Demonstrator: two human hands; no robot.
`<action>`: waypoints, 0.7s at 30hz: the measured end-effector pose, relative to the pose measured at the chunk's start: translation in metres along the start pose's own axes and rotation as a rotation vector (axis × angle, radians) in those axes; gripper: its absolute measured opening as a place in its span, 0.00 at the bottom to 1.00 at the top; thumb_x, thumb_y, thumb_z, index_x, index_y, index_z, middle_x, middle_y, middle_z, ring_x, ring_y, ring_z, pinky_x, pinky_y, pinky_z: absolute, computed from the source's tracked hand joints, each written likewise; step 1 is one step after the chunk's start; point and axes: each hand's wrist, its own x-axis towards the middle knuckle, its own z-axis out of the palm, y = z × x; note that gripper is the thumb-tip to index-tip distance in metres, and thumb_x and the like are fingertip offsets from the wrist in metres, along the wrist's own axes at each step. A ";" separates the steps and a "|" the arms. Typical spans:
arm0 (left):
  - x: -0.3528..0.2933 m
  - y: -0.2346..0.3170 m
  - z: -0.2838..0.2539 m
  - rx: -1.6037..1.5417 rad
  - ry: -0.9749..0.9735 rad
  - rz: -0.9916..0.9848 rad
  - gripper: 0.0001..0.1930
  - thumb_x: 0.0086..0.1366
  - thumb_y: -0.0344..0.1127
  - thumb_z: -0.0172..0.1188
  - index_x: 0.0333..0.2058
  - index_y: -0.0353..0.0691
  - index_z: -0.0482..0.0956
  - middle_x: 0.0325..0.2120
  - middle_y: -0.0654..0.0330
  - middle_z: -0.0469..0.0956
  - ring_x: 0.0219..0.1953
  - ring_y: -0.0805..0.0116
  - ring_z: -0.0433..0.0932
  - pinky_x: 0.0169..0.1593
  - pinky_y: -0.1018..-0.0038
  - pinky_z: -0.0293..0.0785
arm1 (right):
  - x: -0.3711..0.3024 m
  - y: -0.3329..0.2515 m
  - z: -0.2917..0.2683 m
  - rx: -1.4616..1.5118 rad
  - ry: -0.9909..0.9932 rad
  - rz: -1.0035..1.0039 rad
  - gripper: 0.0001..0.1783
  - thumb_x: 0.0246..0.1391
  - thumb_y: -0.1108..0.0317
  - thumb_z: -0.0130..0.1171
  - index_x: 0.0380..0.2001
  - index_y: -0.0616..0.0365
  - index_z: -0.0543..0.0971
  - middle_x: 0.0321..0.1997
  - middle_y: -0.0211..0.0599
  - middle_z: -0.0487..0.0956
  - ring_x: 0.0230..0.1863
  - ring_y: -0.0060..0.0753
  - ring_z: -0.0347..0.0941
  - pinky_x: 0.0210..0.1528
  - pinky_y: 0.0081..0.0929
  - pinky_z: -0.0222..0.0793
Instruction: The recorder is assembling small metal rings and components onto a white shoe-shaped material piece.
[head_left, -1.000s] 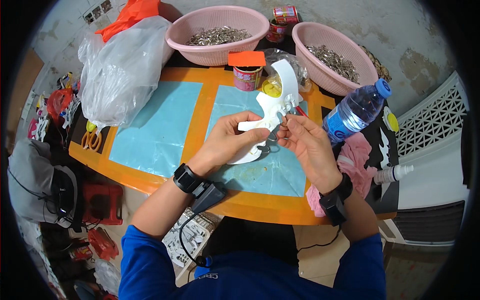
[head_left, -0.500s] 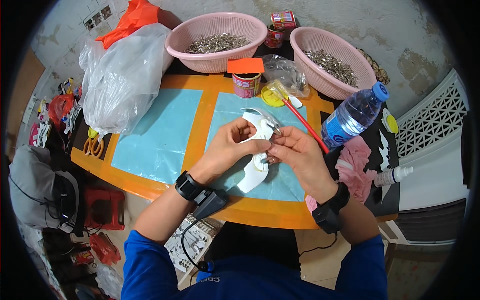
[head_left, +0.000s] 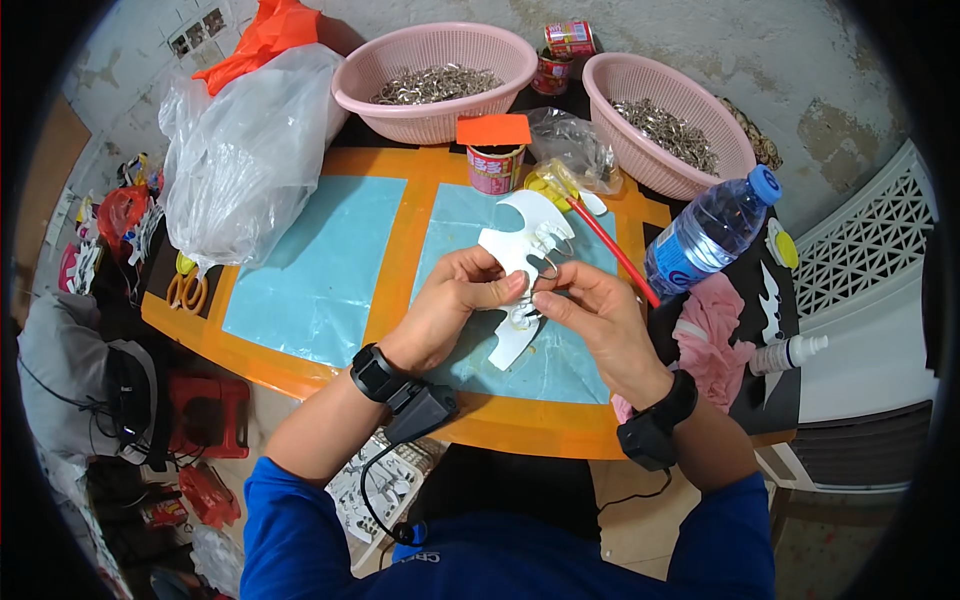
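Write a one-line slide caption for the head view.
Left hand and right hand hold a white cut-out shape with a metal ring over an orange table, pink baskets behind.

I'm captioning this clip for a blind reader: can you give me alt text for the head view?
Two bare hands, left hand and right hand, hold a white cut-out card and a metal ring over an orange table. Behind stand two pink baskets of metal rings and a water bottle.
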 end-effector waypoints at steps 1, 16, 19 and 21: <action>0.001 -0.002 -0.003 -0.002 -0.001 -0.005 0.08 0.70 0.32 0.67 0.43 0.36 0.84 0.35 0.65 0.84 0.37 0.79 0.79 0.45 0.79 0.73 | 0.000 -0.001 0.001 0.013 -0.015 -0.005 0.12 0.65 0.71 0.65 0.49 0.62 0.78 0.45 0.27 0.80 0.45 0.14 0.74 0.49 0.17 0.70; 0.001 0.005 -0.017 -0.290 -0.218 -0.084 0.16 0.69 0.39 0.62 0.48 0.31 0.82 0.43 0.57 0.84 0.45 0.71 0.81 0.54 0.72 0.73 | -0.002 -0.004 -0.002 -0.005 -0.045 -0.005 0.08 0.65 0.73 0.65 0.45 0.63 0.79 0.42 0.28 0.81 0.43 0.15 0.76 0.48 0.17 0.71; 0.006 0.006 -0.023 -0.378 -0.300 -0.087 0.19 0.71 0.42 0.58 0.51 0.33 0.80 0.45 0.57 0.83 0.46 0.68 0.80 0.56 0.70 0.73 | 0.000 -0.004 -0.006 0.059 -0.026 -0.003 0.08 0.64 0.73 0.65 0.44 0.63 0.79 0.41 0.28 0.81 0.42 0.15 0.76 0.47 0.17 0.72; 0.003 0.003 -0.014 -0.253 -0.168 -0.066 0.18 0.71 0.42 0.61 0.50 0.34 0.79 0.44 0.59 0.82 0.45 0.72 0.79 0.54 0.73 0.73 | 0.001 -0.001 -0.007 0.041 -0.001 -0.002 0.08 0.64 0.73 0.65 0.44 0.63 0.79 0.41 0.29 0.81 0.41 0.16 0.76 0.46 0.17 0.72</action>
